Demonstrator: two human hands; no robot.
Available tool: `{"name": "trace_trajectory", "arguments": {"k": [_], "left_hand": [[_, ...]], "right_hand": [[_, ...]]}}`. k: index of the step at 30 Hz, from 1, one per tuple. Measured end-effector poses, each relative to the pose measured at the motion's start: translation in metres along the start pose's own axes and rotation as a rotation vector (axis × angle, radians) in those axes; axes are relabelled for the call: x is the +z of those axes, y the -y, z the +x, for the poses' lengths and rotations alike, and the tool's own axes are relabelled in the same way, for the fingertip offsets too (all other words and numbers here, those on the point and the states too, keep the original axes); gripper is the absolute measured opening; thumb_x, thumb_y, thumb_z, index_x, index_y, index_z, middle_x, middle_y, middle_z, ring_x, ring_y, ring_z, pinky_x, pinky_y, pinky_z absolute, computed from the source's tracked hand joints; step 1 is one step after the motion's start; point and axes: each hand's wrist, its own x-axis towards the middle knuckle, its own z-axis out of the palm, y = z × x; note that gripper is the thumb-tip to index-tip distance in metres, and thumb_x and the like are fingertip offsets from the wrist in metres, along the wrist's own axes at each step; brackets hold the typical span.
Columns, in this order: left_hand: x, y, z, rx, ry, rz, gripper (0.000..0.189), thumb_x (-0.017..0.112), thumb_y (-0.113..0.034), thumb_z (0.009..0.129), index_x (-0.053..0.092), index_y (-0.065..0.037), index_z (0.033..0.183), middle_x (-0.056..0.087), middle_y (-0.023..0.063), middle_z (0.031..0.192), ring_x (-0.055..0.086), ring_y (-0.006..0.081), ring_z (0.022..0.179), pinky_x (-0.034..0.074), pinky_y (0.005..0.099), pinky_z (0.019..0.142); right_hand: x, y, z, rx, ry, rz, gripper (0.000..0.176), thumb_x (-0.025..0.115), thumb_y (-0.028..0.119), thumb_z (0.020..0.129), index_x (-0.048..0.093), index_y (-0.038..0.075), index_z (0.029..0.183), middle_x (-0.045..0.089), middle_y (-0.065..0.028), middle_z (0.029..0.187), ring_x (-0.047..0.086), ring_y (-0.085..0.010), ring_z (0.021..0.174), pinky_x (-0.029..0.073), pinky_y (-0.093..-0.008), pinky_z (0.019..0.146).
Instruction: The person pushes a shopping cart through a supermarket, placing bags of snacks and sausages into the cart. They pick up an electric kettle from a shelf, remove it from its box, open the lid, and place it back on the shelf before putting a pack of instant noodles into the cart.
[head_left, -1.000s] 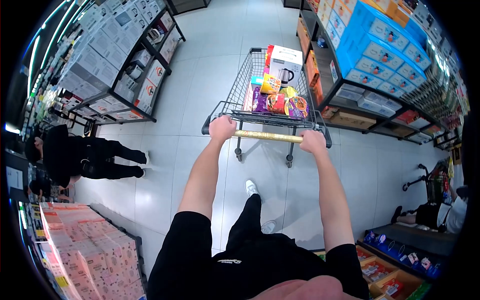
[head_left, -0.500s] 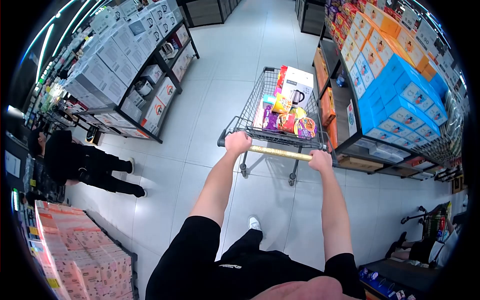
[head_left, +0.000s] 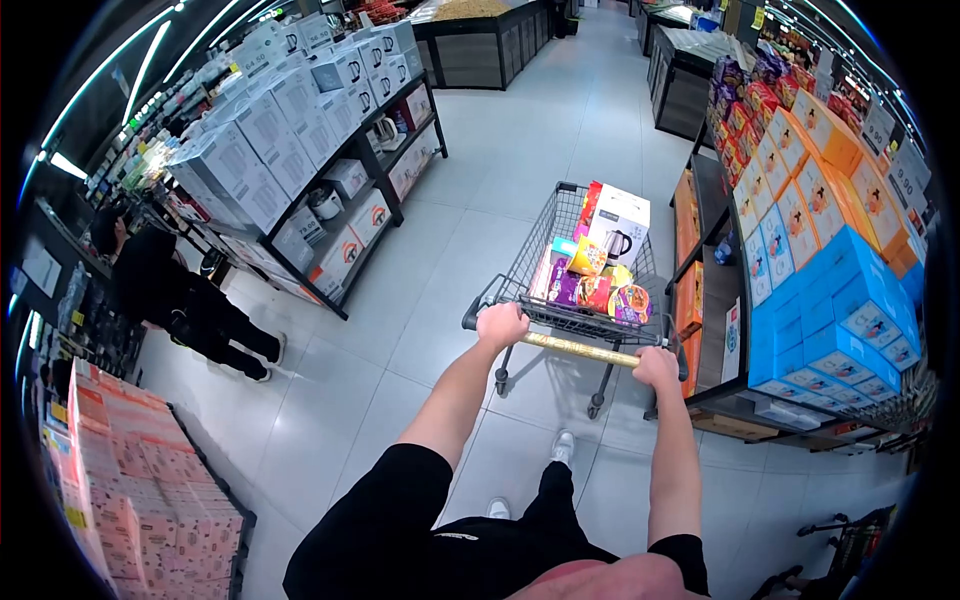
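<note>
Both arms [head_left: 455, 400] reach out in front, nearly straight. The left hand [head_left: 503, 325] and right hand [head_left: 656, 366] are curled round the gold bar [head_left: 580, 346] — one near each end. The cart [head_left: 541, 245] is just past the hands, with a box [head_left: 622, 214] and snacks [head_left: 597, 292] inside.

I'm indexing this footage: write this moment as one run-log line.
left hand: grips gold cart handle; right hand: grips same handle; cart: holds kettle-picture box, packaged goods; at right: blue boxes
</note>
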Motion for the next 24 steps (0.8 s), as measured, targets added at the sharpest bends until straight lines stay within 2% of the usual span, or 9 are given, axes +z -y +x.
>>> {"name": "trace_trajectory", "arguments": {"k": [4, 9, 15, 16, 20, 22, 23, 24], "left_hand": [[-0.01, 0.003, 0.052, -0.03, -0.004, 0.007, 0.028, 0.054, -0.033, 0.082, 0.074, -0.012, 0.085, 0.072, 0.0109, 0.083, 0.07, 0.0301, 0.081, 0.054, 0.0427, 0.075], [-0.041, 0.012, 0.116, -0.102, 0.028, -0.002, 0.026, 0.055, -0.033, 0.078, 0.074, -0.016, 0.085, 0.072, 0.0111, 0.086, 0.07, 0.0283, 0.086, 0.054, 0.0415, 0.078], [-0.041, 0.022, 0.168, -0.11, -0.074, -0.09, 0.029, 0.057, -0.036, 0.077, 0.071, -0.011, 0.077, 0.07, 0.0114, 0.074, 0.069, 0.0307, 0.074, 0.054, 0.0421, 0.069], [-0.075, 0.051, 0.168, -0.099, -0.044, -0.136, 0.029, 0.058, -0.036, 0.077, 0.071, -0.011, 0.077, 0.07, 0.0115, 0.073, 0.068, 0.0306, 0.074, 0.053, 0.0422, 0.069], [-0.065, 0.029, 0.188, -0.151, -0.061, -0.097, 0.03, 0.057, -0.037, 0.078, 0.071, -0.01, 0.076, 0.069, 0.0108, 0.072, 0.068, 0.0302, 0.072, 0.053, 0.0421, 0.069], [-0.062, 0.029, 0.201, -0.157, -0.078, -0.079, 0.032, 0.057, -0.039, 0.081, 0.071, -0.011, 0.075, 0.068, 0.0103, 0.07, 0.068, 0.03, 0.071, 0.053, 0.0423, 0.068], [-0.094, 0.068, 0.201, -0.132, -0.07, -0.088, 0.033, 0.057, -0.039, 0.081, 0.07, -0.011, 0.075, 0.068, 0.0102, 0.069, 0.068, 0.0299, 0.07, 0.053, 0.0424, 0.067], [-0.087, 0.06, 0.21, -0.142, -0.101, -0.066, 0.033, 0.057, -0.04, 0.082, 0.07, -0.01, 0.074, 0.068, 0.0101, 0.068, 0.067, 0.0298, 0.069, 0.053, 0.0425, 0.066]], "right_hand": [[-0.025, 0.006, 0.06, -0.031, 0.019, 0.025, 0.031, 0.061, 0.015, 0.068, 0.075, 0.017, 0.095, 0.072, -0.0129, 0.095, 0.067, -0.0319, 0.094, 0.053, -0.0409, 0.085], [-0.057, 0.023, 0.139, -0.069, -0.014, 0.003, 0.029, 0.062, 0.017, 0.068, 0.076, 0.018, 0.094, 0.072, -0.0127, 0.095, 0.068, -0.0307, 0.093, 0.053, -0.041, 0.084], [-0.093, 0.03, 0.215, -0.111, 0.016, 0.013, 0.025, 0.064, 0.016, 0.068, 0.076, 0.015, 0.091, 0.073, -0.0122, 0.093, 0.069, -0.0296, 0.093, 0.053, -0.0398, 0.083], [-0.116, 0.074, 0.206, -0.08, 0.041, -0.007, 0.025, 0.064, 0.016, 0.068, 0.075, 0.015, 0.09, 0.073, -0.0123, 0.093, 0.069, -0.0295, 0.092, 0.053, -0.0395, 0.083], [-0.124, 0.054, 0.253, -0.137, 0.051, -0.024, 0.026, 0.064, 0.016, 0.067, 0.075, 0.015, 0.09, 0.073, -0.0118, 0.093, 0.069, -0.0293, 0.092, 0.053, -0.0392, 0.083], [-0.128, 0.055, 0.272, -0.148, 0.059, -0.019, 0.028, 0.064, 0.014, 0.067, 0.076, 0.019, 0.091, 0.072, -0.0117, 0.093, 0.068, -0.0303, 0.092, 0.053, -0.0398, 0.083], [-0.145, 0.105, 0.258, -0.108, 0.079, -0.036, 0.028, 0.064, 0.014, 0.067, 0.076, 0.019, 0.091, 0.072, -0.0117, 0.093, 0.068, -0.0303, 0.092, 0.053, -0.0398, 0.083], [-0.144, 0.096, 0.278, -0.128, 0.085, -0.028, 0.028, 0.063, 0.013, 0.067, 0.076, 0.019, 0.091, 0.072, -0.0119, 0.093, 0.068, -0.0303, 0.092, 0.053, -0.0398, 0.083]]}}
